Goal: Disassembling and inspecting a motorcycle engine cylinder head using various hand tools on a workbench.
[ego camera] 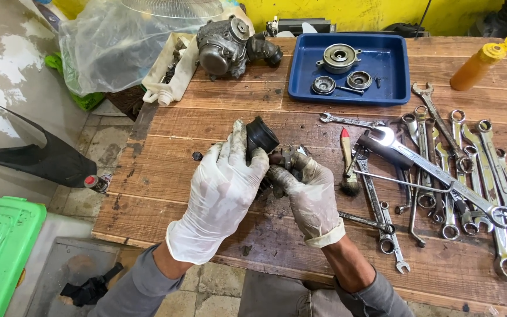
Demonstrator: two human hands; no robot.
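The left hand, gloved, is closed around a black rubber sleeve that protrudes above its fingers. The right hand pinches a small metal part directly beside it, above the tabletop. Wrenches lie right of the right hand.

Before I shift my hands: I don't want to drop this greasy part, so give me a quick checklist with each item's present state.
1. Left hand wrapped around the black rubber part: ok.
2. Right hand on the small metal piece: ok.
3. Gloves clean enough to grip: not ok, smeared.
4. Part held over the wooden bench, not the floor: ok.
5. Blue tray within reach: ok.
6. Small piece fully seated: cannot tell.
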